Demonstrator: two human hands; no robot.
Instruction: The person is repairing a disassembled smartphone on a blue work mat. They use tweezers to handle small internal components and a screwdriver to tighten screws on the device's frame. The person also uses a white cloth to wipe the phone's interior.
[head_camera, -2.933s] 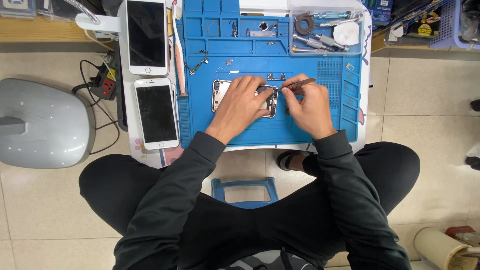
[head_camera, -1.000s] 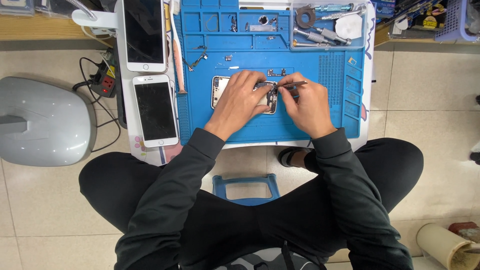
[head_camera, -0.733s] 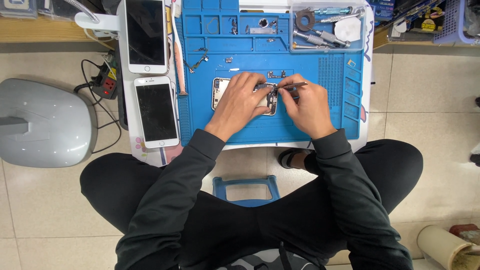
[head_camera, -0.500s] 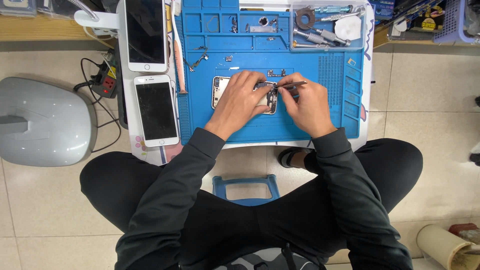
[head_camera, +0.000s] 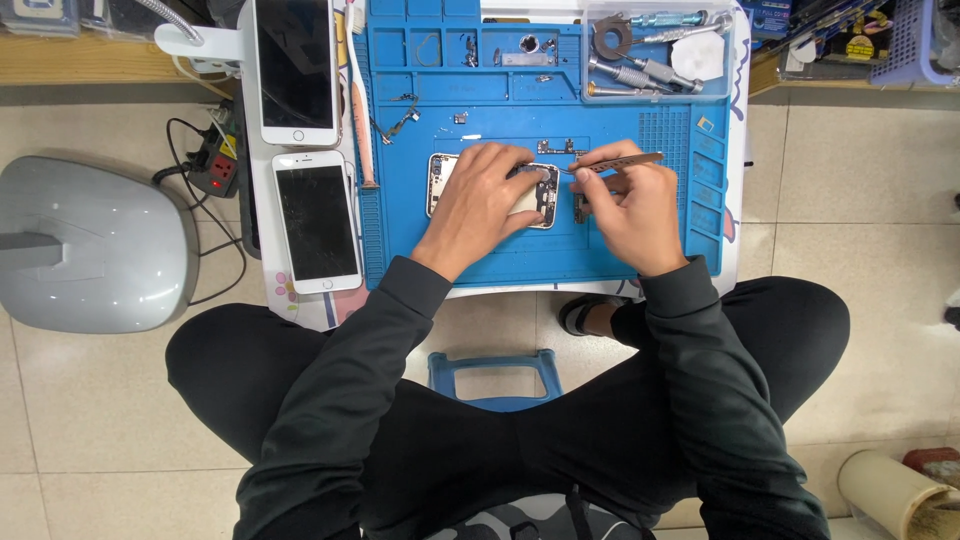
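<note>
Opened phone shell (head_camera: 445, 180) lying flat mid-mat, on the blue repair mat (head_camera: 480, 255), screen side gone and guts facing up, so everything inside stays reachable from above. Left hand (head_camera: 485, 205) laid over the top of it, fingers stretched forward and pressed down on the frame, thumb tucked along the lower edge. Looks like a hold-down grip, probably so the shell doesn't skate around on the mat while getting poked at. Right hand (head_camera: 630, 210) just beside it at the shell's right end, fingers curled and pinched around slim metal tweezers (head_camera: 615, 162), tips aimed left toward the open edge near the left fingertips. Can't tell if anything tiny sits between the tips, too small to see.

Loose bits and screws parked in the little moulded pockets along the top of the mat, likely sorted so nothing rolls off. Clear tray (head_camera: 655, 50) up at the top right holding screwdrivers and a roll of tape, within arm's reach but out of the work zone. Two white phones (head_camera: 300, 130) set off to the left on the table edge, screens up, well apart from the open one. Power strip (head_camera: 215, 165) and grey lamp base (head_camera: 95, 245) down on the floor side.
</note>
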